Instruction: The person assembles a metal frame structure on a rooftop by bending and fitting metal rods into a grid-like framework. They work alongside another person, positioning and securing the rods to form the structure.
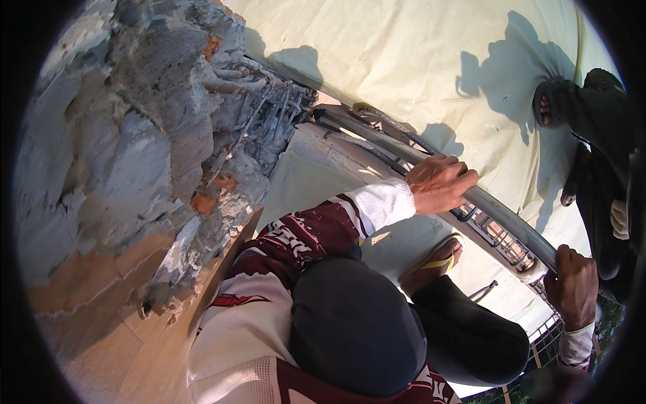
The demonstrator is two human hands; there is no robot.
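My left hand (441, 183) is closed over a long grey pipe-like bar (508, 219), near its middle. My right hand (572, 283) is closed around the lower right part of the same bar; its fingertips are partly hidden. The bar slants from the broken concrete at upper left down to the right. Dark rebar (380, 124) runs close along its upper part. Below the bar, between my hands, a cage of thin steel rods (498, 236) shows in a narrow gap.
Crumbled concrete (141, 135) with exposed rods fills the left. Pale sheeting (404, 54) spreads across the top. A co-worker in dark trousers (599, 202) stands at right, with a light glove (620, 219). A sandalled foot (437, 266) rests below the bar, beside a dark rounded shape (356, 323).
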